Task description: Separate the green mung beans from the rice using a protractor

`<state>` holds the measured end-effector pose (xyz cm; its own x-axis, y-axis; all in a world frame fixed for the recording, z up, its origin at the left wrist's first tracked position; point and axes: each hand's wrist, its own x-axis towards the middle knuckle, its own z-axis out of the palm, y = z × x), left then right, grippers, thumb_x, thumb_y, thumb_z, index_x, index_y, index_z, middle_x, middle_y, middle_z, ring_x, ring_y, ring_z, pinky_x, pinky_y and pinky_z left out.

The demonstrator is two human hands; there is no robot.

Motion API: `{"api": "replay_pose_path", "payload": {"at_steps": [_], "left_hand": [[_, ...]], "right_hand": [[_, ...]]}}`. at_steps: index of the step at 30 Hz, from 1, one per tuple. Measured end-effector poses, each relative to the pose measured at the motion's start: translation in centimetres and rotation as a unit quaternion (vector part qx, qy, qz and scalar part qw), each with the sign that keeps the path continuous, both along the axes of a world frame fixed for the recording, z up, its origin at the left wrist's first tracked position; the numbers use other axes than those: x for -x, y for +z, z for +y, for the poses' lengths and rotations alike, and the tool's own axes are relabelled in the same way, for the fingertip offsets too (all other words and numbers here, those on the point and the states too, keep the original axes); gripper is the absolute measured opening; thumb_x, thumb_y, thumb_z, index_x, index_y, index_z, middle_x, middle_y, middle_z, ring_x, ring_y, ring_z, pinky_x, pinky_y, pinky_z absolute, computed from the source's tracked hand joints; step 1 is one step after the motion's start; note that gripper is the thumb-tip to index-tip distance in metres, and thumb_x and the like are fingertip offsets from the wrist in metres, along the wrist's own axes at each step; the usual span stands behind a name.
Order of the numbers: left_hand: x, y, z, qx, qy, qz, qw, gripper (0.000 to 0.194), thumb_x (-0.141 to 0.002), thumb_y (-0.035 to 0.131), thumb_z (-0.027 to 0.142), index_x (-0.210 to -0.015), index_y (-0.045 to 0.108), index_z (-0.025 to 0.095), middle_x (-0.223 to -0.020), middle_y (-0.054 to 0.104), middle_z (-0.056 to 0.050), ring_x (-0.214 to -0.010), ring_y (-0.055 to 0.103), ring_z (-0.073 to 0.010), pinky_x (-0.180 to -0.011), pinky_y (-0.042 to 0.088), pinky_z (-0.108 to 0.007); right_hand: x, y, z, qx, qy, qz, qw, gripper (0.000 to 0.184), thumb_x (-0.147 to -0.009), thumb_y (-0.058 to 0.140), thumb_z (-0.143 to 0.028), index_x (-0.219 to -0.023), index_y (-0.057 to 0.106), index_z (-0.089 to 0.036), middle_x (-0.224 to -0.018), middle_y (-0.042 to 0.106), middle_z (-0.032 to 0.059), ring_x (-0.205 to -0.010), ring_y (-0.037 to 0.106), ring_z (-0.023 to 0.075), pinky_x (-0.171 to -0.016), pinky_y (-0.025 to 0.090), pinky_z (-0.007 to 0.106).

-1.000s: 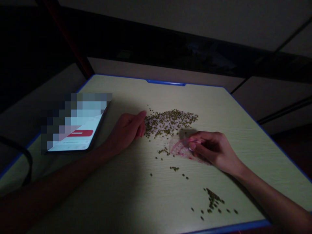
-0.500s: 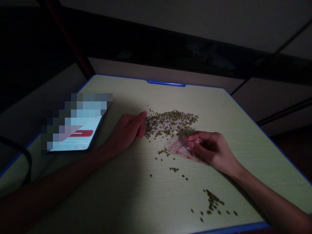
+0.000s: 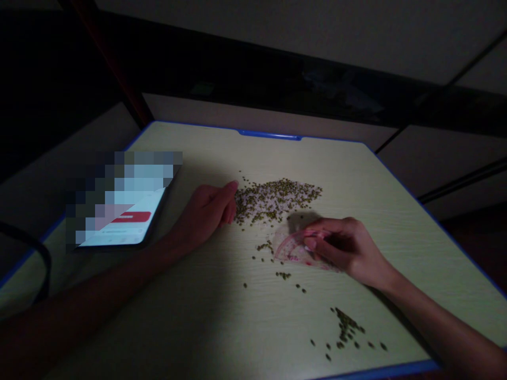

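Note:
My right hand pinches a clear protractor with pink markings between thumb and fingers. It is held low over the table, tilted, its curved edge towards the left near a few stray green beans. Just beyond it spreads a pile of small green beans mixed with white grains. At the pile's left edge rests my left hand, closed, with the thumb laid along the curled fingers. Whether anything is inside those fingers is hidden. Closer to me on the right lies a smaller group of green beans.
A tablet or phone with a lit screen, partly blurred out, stands at the left of the pale table. A dark cable curves beside it. The table has a blue rim with a raised blue lip at the far side.
My right hand has lowered slightly towards me, and the protractor's angle has shifted a little. One more bean now lies by its left edge. My left hand has stayed in place.

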<state>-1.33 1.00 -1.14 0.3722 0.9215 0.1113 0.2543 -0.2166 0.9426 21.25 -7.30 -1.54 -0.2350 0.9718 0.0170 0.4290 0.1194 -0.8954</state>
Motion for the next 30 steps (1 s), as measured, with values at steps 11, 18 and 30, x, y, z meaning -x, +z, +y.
{"api": "replay_pose_path", "payload": {"at_steps": [11,18,30], "left_hand": [[0.0,0.0,0.0,-0.013,-0.004,-0.004,1.000,0.055,-0.085,0.035,0.035,-0.033,0.039,0.020,-0.036,0.042,0.001,-0.039,0.043,-0.0099,-0.052,0.036,-0.026],[0.1,-0.1,0.0,-0.011,-0.002,-0.001,1.000,0.055,-0.086,0.034,0.035,-0.033,0.039,0.021,-0.036,0.042,0.002,-0.039,0.042,-0.0104,-0.051,0.036,-0.027],[0.0,-0.1,0.0,-0.016,-0.003,-0.007,1.000,0.055,-0.086,0.036,0.037,-0.034,0.040,0.020,-0.036,0.042,0.003,-0.039,0.043,-0.0087,-0.051,0.036,-0.025]], "right_hand": [[0.1,-0.1,-0.1,-0.006,-0.035,-0.010,0.999,0.012,-0.076,0.055,-0.019,-0.072,0.063,-0.011,-0.050,0.046,-0.0027,-0.041,0.034,0.0052,-0.036,0.024,0.019],[0.1,-0.2,0.1,0.002,-0.051,-0.002,0.999,0.011,-0.075,0.054,-0.018,-0.070,0.063,-0.013,-0.052,0.051,-0.0014,-0.043,0.039,0.0061,-0.038,0.029,0.019],[1.1,0.1,0.4,0.000,-0.093,-0.009,0.996,0.017,-0.076,0.055,-0.024,-0.074,0.064,-0.009,-0.053,0.045,-0.0022,-0.044,0.034,0.0049,-0.037,0.024,0.019]]}}
